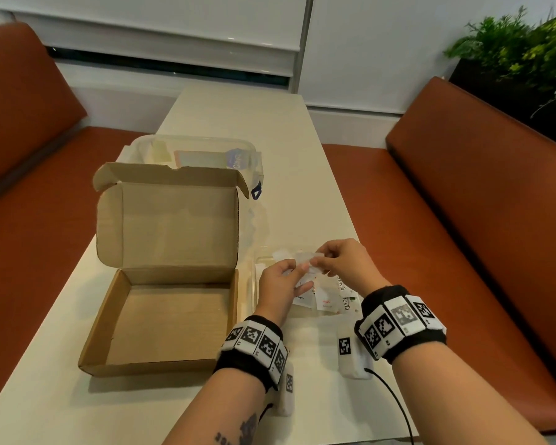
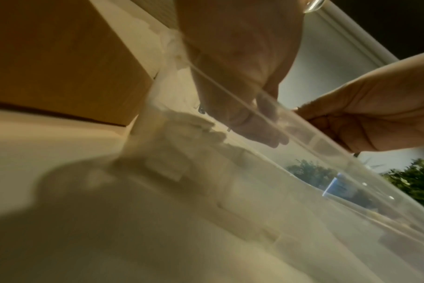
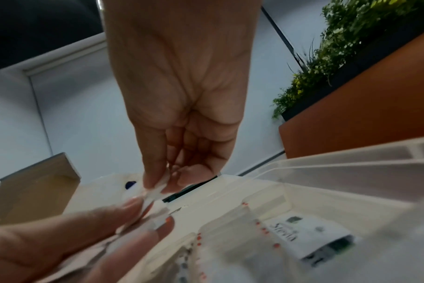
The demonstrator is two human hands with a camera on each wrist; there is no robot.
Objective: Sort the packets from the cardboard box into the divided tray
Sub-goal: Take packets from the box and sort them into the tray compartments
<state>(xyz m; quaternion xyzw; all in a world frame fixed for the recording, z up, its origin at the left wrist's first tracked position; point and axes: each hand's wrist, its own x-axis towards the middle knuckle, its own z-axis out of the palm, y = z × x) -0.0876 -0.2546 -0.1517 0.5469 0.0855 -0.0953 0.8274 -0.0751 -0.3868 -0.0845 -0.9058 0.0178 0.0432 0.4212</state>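
Right wrist view reads "Stevia" on a white paper packet (image 3: 310, 238) lying in one compartment of the clear plastic divided tray (image 3: 327, 172); head view catches only "tevia" on the packets there. Over that tray the left hand (image 1: 278, 284) and right hand (image 1: 344, 263) meet, fingers (image 3: 155, 181) of both pinching small white packets (image 1: 302, 261) between them. Head view alone shows the open brown cardboard box (image 1: 161, 316) just left of the tray on the pale table (image 1: 302, 139), its floor bare. Beyond the box's raised lid stands a clear plastic lidded container (image 1: 199, 152). Orange bench seats (image 1: 479, 203) flank the table; green plants (image 1: 520, 43) sit at far right.
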